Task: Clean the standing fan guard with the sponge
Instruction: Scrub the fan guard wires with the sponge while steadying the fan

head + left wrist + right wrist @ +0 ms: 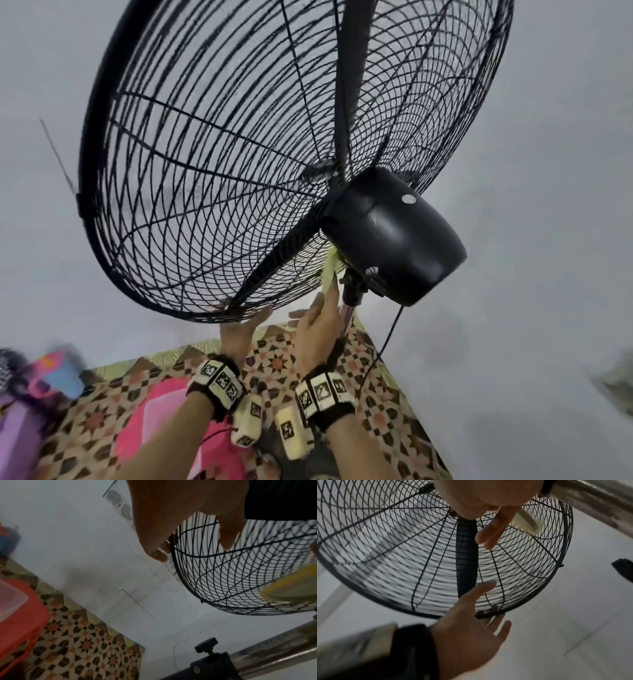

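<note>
At the far left of the head view a blurred purple and blue bundle (30, 383) sits low by the wall, and beside it a pink cloth (164, 421) lies on the patterned floor mat (387, 404). Above these the black wire fan guard (191, 178) fills the upper frame, tilted with its rim lowest near the middle. The left hand (239, 329) reaches up to that bottom rim with fingers straight and spread — the right wrist view shows the rim lying across them, thumb on the mesh side, nothing gripped in the hand. In the left wrist view a red tub (22, 616) shows at the left edge, with a clear plastic container (10, 599) resting in it. Just right of the left hand, the right hand (318, 329) rises along the rear of the guard, its fingers extended and pressing a pale yellow-green sponge (330, 274) flat against the wires; whether the thumb pinches it I cannot tell. The sponge sits on the lower back of the guard, just beside the black motor housing (394, 236) — touching the mesh, close under the housing's front edge. Below the housing runs the metal pole (346, 318), with a black cord (387, 339) hanging along its right side toward the mat.
</note>
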